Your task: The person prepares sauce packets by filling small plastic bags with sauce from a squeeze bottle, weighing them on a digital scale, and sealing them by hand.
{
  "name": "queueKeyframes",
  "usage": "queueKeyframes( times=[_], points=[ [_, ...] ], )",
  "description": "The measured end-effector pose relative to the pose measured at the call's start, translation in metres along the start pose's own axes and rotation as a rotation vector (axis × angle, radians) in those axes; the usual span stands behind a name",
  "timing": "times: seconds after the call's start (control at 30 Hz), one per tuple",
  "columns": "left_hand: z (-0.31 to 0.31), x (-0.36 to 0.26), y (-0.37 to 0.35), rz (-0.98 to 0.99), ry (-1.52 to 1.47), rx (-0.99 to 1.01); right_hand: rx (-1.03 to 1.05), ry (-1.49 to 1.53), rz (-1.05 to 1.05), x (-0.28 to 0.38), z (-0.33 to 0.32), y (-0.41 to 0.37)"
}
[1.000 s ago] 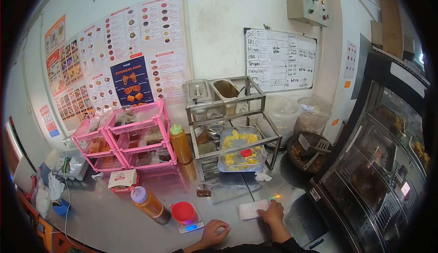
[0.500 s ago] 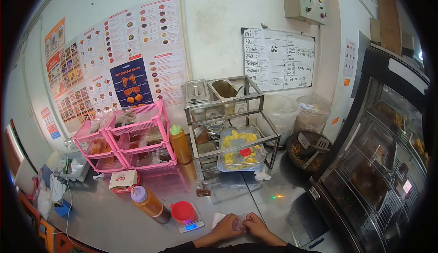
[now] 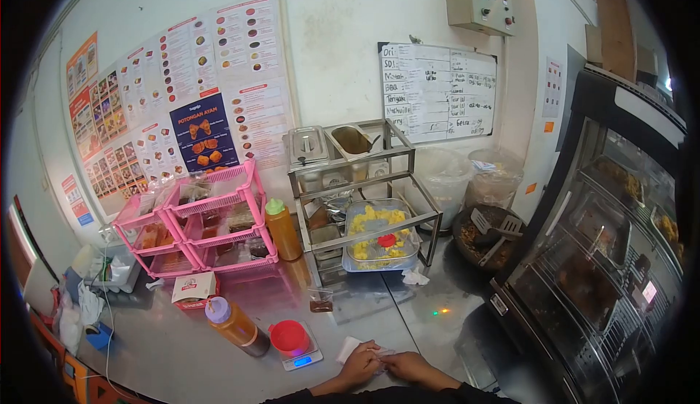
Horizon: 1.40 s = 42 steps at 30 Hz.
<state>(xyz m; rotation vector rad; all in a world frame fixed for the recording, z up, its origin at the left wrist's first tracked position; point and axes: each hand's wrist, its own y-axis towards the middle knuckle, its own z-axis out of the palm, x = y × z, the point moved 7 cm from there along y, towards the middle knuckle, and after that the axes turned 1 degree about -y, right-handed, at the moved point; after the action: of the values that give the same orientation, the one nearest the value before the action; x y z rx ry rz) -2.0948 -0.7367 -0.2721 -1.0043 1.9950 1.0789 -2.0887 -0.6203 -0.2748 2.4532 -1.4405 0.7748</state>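
At the front edge of the metal table, my left hand (image 3: 361, 364) and my right hand (image 3: 405, 367) meet with bent fingers around a small clear plastic bag (image 3: 384, 354). Little of the bag shows between the fingertips. Just left of my left hand lies a white stack of what looks like thin plastic or paper (image 3: 348, 347), partly covered by that hand. Further left, a red cup (image 3: 289, 338) sits on a digital scale (image 3: 303, 361) with a lit blue display. Beside it stands a sauce bottle (image 3: 237, 327) with a lilac cap.
Pink tiered baskets (image 3: 219, 218) hold packets, with a green-capped sauce bottle (image 3: 283, 230) beside them. A metal rack (image 3: 430, 222) bears trays, one with yellow pieces. A small dark sauce packet (image 3: 321, 302) lies before it. A glass display cabinet (image 3: 605, 243) fills the right side.
My fingers have shifted on the plastic bag, and less of it shows between them now. My right hand lies a little lower and flatter. The head view has moved slightly.
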Motion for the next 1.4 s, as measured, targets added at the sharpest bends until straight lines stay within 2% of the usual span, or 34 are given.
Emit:
queueKeyframes(
  times=[0.13, 0.23, 0.33, 0.43, 0.53, 0.63, 0.73, 0.77, 0.83, 0.87, 0.93, 0.97, 1.03, 1.07, 1.13, 1.2, 1.3, 1.33, 1.4],
  points=[
    [0.005, -0.015, 0.0, 0.056, 0.045, 0.014, 0.047, -0.289, -0.047, 0.002, 0.013, 0.008],
    [-0.004, -0.018, 0.006, 0.02, 0.094, 0.02, -0.104, -0.24, -0.145, 0.005, 0.005, 0.011],
    [-0.007, -0.016, 0.01, 0.03, 0.108, 0.001, -0.085, -0.275, -0.081, 0.01, -0.006, 0.008],
    [-0.011, -0.024, 0.023, 0.058, 0.141, -0.009, -0.265, -0.189, -0.077, 0.019, -0.03, -0.002],
    [-0.027, -0.04, 0.042, 0.162, 0.284, -0.047, -0.475, -0.063, -0.175, 0.017, -0.054, -0.004],
    [-0.034, -0.03, 0.056, 0.047, 0.426, -0.016, -0.648, 0.048, -0.222, 0.017, -0.09, -0.006],
    [-0.036, -0.009, 0.063, -0.308, 0.31, 0.086, -0.836, 0.046, -0.205, 0.014, -0.122, -0.01],
    [-0.037, -0.006, 0.061, -0.339, 0.174, 0.05, -0.804, 0.065, -0.133, 0.011, -0.127, -0.01],
    [-0.043, 0.0, 0.059, -0.388, -0.095, -0.027, -0.524, 0.163, 0.001, 0.013, -0.125, -0.006],
    [-0.044, -0.01, 0.062, -0.301, -0.074, 0.035, -0.384, 0.212, 0.066, 0.015, -0.12, -0.004],
    [-0.048, -0.046, 0.059, -0.136, -0.037, 0.168, -0.136, 0.108, 0.019, 0.034, -0.106, 0.001],
    [-0.044, -0.051, 0.055, -0.13, 0.026, 0.279, -0.009, 0.06, -0.001, 0.044, -0.095, 0.001],
    [-0.034, -0.057, 0.045, -0.113, 0.15, 0.498, 0.082, 0.013, -0.075, 0.064, -0.089, 0.002],
    [-0.035, -0.058, 0.041, -0.137, 0.122, 0.526, 0.127, -0.012, -0.114, 0.072, -0.085, 0.003],
    [-0.037, -0.058, 0.034, -0.184, 0.068, 0.579, 0.163, -0.016, -0.131, 0.075, -0.078, 0.009],
    [-0.037, -0.055, 0.029, -0.237, 0.189, 0.689, 0.169, -0.011, -0.157, 0.078, -0.072, 0.013],
    [-0.039, -0.05, 0.02, -0.239, 0.263, 0.758, -0.267, 0.136, -0.449, 0.09, -0.088, 0.013],
    [-0.039, -0.049, 0.017, -0.224, 0.271, 0.765, -0.218, 0.142, -0.403, 0.088, -0.087, 0.013],
    [-0.043, -0.045, 0.01, -0.343, 0.242, 0.703, -0.123, 0.154, -0.317, 0.084, -0.087, 0.014]
  ],
)
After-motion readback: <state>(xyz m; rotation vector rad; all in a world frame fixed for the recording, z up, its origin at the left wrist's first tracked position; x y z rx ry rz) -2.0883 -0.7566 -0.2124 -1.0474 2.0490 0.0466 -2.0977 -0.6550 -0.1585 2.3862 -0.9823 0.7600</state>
